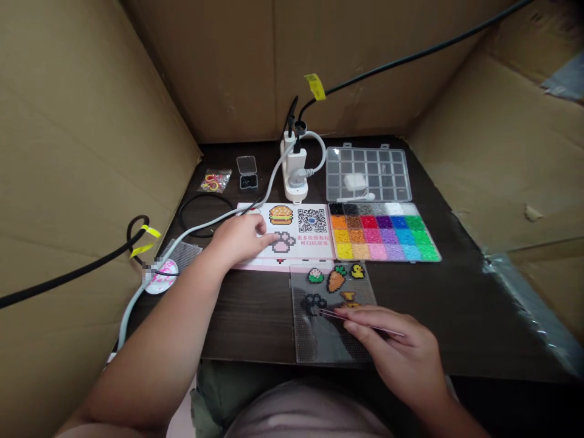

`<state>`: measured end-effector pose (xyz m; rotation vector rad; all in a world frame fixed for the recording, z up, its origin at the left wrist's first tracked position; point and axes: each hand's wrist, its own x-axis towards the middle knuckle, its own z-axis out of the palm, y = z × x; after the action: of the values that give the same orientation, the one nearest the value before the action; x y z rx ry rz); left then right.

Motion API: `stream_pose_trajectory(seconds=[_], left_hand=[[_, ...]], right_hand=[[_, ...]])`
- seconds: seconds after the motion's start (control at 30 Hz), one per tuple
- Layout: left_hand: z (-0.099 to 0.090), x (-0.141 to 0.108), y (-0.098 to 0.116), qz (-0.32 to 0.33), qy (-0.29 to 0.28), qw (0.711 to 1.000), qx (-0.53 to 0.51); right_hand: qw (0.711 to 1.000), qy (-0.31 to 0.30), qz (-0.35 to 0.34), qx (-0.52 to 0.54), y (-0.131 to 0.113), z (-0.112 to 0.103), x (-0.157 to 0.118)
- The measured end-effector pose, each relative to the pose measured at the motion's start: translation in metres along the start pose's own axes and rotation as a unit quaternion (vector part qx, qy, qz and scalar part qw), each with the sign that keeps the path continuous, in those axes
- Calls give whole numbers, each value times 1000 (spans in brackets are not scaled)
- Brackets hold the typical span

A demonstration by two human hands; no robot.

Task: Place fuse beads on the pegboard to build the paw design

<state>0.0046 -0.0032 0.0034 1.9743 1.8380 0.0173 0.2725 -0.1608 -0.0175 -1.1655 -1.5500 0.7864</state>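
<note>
My left hand (pixel 239 238) rests on the printed pattern sheet (pixel 314 250), one digit stretched to the edge of a pink paw picture; another finger is bent and the rest are hidden. In my right hand (pixel 401 347) a thin pair of pink tweezers (pixel 374 327) is pinched, its tips over the clear pegboard (pixel 314 347). A black bead paw outline (pixel 314 303) lies on the board by the tips. Carrot (pixel 336 279), duck (pixel 358 271) and green-and-white (pixel 316 275) bead figures sit above it, and a yellow-brown bead figure (pixel 349 298) is partly behind my right hand.
A compartment box of coloured beads (pixel 383 232) has its clear lid (pixel 399 173) folded back. Behind the sheet stand a white power strip (pixel 296 182), a small black-bead box (pixel 249 180) and a bag (pixel 214 181). Cables cross the left; cardboard walls (pixel 342 67) surround the table.
</note>
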Motion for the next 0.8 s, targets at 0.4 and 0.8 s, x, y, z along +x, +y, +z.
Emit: stream_pose_trajectory(seconds=[0.4, 0.8], left_hand=[[1, 2, -2, 7, 14, 1000, -5], [6, 7, -7, 20, 25, 999, -10]], right_hand=[[1000, 7, 9, 8, -1, 2, -3], [1000, -4, 15, 8, -1, 2, -4]])
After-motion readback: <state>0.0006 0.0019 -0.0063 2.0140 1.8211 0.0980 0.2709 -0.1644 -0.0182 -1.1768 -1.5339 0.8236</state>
